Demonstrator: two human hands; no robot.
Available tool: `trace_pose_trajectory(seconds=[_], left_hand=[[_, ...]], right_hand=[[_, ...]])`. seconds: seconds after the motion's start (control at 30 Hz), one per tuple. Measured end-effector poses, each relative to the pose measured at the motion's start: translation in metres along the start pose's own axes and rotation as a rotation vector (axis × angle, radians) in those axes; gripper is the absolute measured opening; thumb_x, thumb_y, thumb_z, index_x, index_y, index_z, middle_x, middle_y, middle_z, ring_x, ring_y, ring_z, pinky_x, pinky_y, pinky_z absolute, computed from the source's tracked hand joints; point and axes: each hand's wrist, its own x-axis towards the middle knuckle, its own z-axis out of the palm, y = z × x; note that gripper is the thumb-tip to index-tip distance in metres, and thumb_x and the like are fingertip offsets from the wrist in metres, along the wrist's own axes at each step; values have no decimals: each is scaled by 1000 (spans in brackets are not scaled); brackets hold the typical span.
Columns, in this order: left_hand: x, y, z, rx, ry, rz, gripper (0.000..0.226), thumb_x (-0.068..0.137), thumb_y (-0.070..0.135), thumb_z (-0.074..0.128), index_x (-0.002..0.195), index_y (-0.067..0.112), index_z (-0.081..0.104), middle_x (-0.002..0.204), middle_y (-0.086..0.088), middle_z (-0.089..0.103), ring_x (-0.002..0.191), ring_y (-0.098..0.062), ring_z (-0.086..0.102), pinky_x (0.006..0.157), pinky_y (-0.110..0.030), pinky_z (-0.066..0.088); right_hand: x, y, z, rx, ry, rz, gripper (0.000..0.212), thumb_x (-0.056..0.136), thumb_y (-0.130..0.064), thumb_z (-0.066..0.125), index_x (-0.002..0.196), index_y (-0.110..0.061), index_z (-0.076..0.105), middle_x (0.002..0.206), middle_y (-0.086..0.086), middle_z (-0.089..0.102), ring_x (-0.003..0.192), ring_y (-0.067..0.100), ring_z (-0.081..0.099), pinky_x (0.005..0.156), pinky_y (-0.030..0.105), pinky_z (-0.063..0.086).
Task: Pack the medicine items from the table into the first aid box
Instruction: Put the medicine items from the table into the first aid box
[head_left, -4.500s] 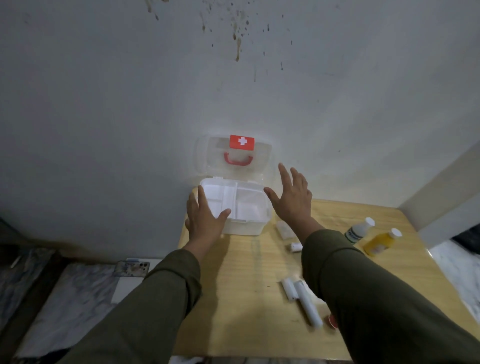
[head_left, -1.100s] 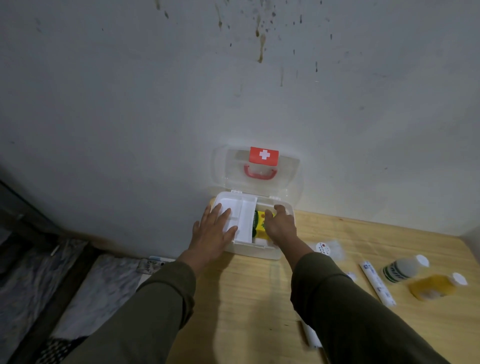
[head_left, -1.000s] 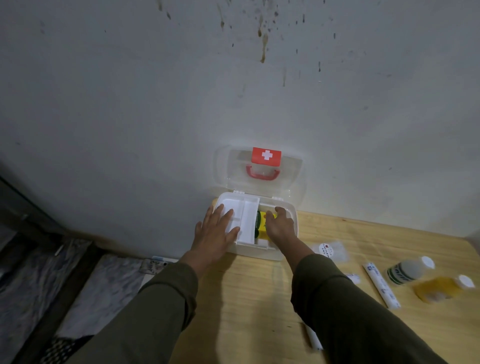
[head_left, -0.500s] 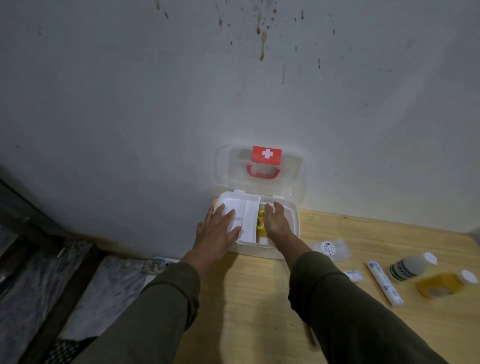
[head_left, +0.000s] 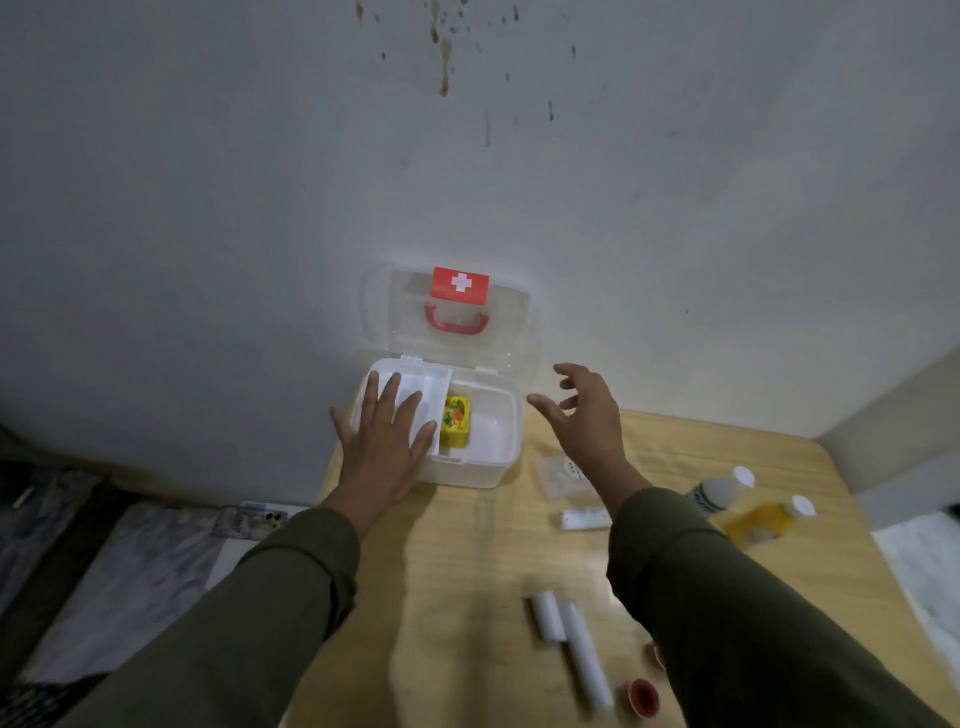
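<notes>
The white first aid box (head_left: 498, 457) stands open at the table's far edge, its clear lid (head_left: 514, 332) with a red cross leaning on the wall. A small yellow box (head_left: 456, 426) lies inside, beside the white inner tray (head_left: 415, 387). My left hand (head_left: 384, 441) rests flat on that tray and the box's left front. My right hand (head_left: 587, 415) hovers empty to the right of the box, fingers spread. On the table lie a clear packet (head_left: 558, 475), a small white strip (head_left: 584, 518), two white tubes (head_left: 571, 644), a white bottle (head_left: 719, 491) and a yellow bottle (head_left: 763, 522).
A small red cap (head_left: 643, 696) lies near the table's front edge by my right sleeve. The wooden table (head_left: 467, 597) stands against a stained wall. A phone (head_left: 249, 521) lies on the lower surface left of the table.
My right hand has come out of the box and moved right, leaving the yellow box inside. My left hand has stayed on the tray.
</notes>
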Motion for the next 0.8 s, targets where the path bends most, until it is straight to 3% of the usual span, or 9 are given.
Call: trace_pose_trajectory(seconds=[0.13, 0.27, 0.47, 0.67, 0.8], left_hand=[[-3, 7, 11, 14, -11, -87, 51, 98, 44, 29, 145, 24, 30, 160, -2, 8, 147, -23, -7, 110, -65, 4], [-2, 7, 14, -2, 8, -111, 50, 98, 41, 32, 144, 23, 32, 159, -3, 12, 148, -22, -2, 113, -60, 7], [-2, 7, 17, 35, 46, -125, 56, 91, 45, 24, 141, 24, 37, 157, -2, 21, 147, -22, 7, 110, -56, 16], [-3, 9, 18, 60, 53, -139, 48, 96, 40, 31, 142, 25, 35, 156, -2, 23, 147, -23, 10, 110, -56, 18], [-2, 11, 16, 66, 21, -147, 47, 97, 37, 34, 143, 26, 32, 157, -2, 21, 147, -22, 8, 111, -56, 16]], right_hand=[[-4, 53, -21, -202, -232, 40, 67, 76, -37, 74, 133, -22, 43, 130, 11, 47, 113, 27, 53, 89, 36, 47], [-4, 93, -24, -367, -440, 43, 75, 75, -30, 76, 139, -24, 38, 142, 9, 41, 126, 29, 44, 100, 38, 39], [0, 125, -18, -368, -506, 5, 74, 70, -27, 79, 135, -23, 43, 140, 6, 46, 123, 26, 44, 100, 37, 38], [5, 140, -19, -427, -553, -51, 79, 69, -33, 79, 137, -26, 39, 131, 7, 48, 118, 27, 44, 97, 38, 40], [7, 135, -22, -333, -548, -59, 82, 66, -28, 82, 136, -26, 40, 124, 10, 46, 108, 28, 49, 88, 33, 43]])
